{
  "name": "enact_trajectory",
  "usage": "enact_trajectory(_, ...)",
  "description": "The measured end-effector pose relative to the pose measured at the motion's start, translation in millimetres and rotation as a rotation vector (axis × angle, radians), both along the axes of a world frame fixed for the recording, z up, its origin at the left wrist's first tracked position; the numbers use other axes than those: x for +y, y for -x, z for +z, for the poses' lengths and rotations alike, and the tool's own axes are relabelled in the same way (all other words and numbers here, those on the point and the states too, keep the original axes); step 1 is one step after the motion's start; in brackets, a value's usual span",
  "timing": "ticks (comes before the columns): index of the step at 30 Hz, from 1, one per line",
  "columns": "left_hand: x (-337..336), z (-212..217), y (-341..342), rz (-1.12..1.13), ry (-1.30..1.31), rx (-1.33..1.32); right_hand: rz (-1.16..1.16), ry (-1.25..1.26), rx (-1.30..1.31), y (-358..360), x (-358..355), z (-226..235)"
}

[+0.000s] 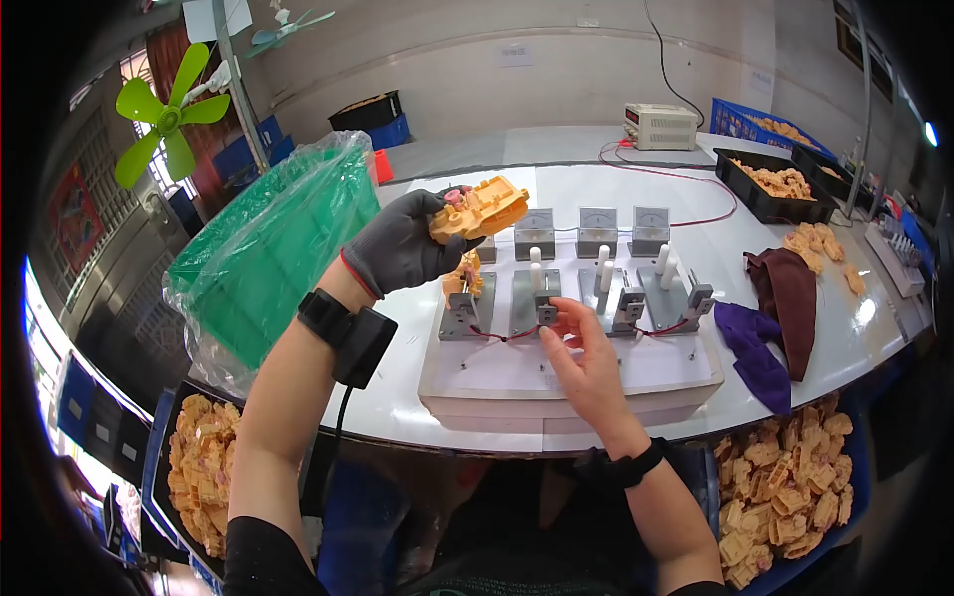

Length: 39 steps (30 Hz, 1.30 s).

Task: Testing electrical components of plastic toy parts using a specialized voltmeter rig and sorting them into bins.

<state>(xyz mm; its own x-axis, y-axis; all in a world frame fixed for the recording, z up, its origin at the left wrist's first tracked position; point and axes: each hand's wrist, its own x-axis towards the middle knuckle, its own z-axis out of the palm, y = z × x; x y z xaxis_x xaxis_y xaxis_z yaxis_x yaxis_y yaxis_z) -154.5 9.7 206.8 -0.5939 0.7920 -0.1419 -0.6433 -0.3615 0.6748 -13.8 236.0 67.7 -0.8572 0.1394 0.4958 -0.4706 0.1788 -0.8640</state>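
My left hand (402,243), in a dark grey glove, is closed on an orange-yellow moulded plastic part (482,209) with a bit of pink on it, raised above the table. My bare right hand (586,368) is at the second station of a test fixture (571,382), thumb and fingers around a small grey block (547,310). The fixture has a white base and several grey stations with white pegs and red wires. Another plastic part (464,276) sits in the leftmost station, partly hidden by my left hand. Analog meters (597,226) stand behind the stations.
A green bin (268,258) lined with clear plastic stands left. Crates of parts flank me, left (204,467) and right (785,487). Brown (785,308) and purple (752,348) cloths lie right. A power supply (660,127) with red leads stands behind; a green fan (169,119) is upper left.
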Motion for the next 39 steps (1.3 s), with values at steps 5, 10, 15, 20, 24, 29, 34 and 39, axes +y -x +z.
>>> enact_trajectory(5,3.3,1.9,-3.2,-0.01,-0.021,-0.025,-0.002,-0.008,0.01,-0.8,2.8,-0.1)
enact_trajectory(10,4.8,1.7,-4.4,0.067,0.066,0.035,-0.01,-0.019,0.016,-1.4,2.0,1.5)
enact_trajectory(15,40.0,7.4,-18.8,0.312,0.473,0.561,0.009,-0.065,0.057,-0.2,6.6,3.6)
enact_trajectory(20,72.9,-10.5,4.4,0.453,0.959,1.202,0.128,0.007,-0.004,-1.8,8.1,2.7)
enact_trajectory(24,82.2,-20.4,-4.0,0.344,1.219,1.44,0.151,0.061,-0.005,-4.2,4.3,4.2)
enact_trajectory(29,80.5,-21.6,-27.6,0.235,1.308,1.707,0.119,0.028,0.02,-6.6,9.7,8.7)
enact_trajectory(34,69.7,-25.1,-38.8,0.041,1.287,1.778,0.129,0.04,0.019,-4.9,10.3,6.5)
enact_trajectory(39,68.5,-15.1,-37.5,-0.092,1.394,1.833,0.091,0.039,0.033,-6.3,4.6,4.6)
